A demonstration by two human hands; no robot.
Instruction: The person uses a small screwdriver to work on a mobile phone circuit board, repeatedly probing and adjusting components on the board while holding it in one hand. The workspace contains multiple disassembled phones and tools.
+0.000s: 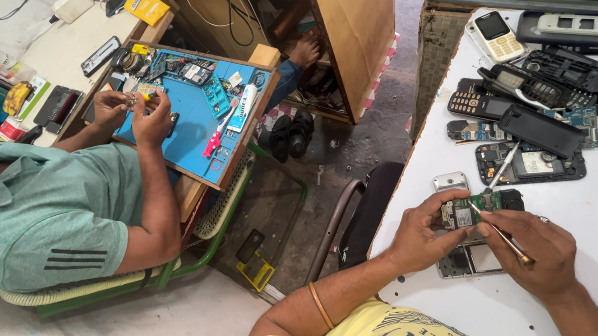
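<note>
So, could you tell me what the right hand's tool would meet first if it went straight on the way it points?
The right hand holds a thin tool whose tip already seems to touch the green circuit board in the left hand; depth is unclear.

You're at a white bench [592,221] on the right, its far end cluttered with phone parts. Bare grey concrete floor [375,132], dusty and stained, runs between it and a second white bench [58,56] top left. A brown wooden cabinet [356,33] stands at the top centre, cables hanging down its front. A green-framed chair [178,268] sits lower left, a dark chair [361,213] beside your bench. Even daylight, soft shadows.
</note>
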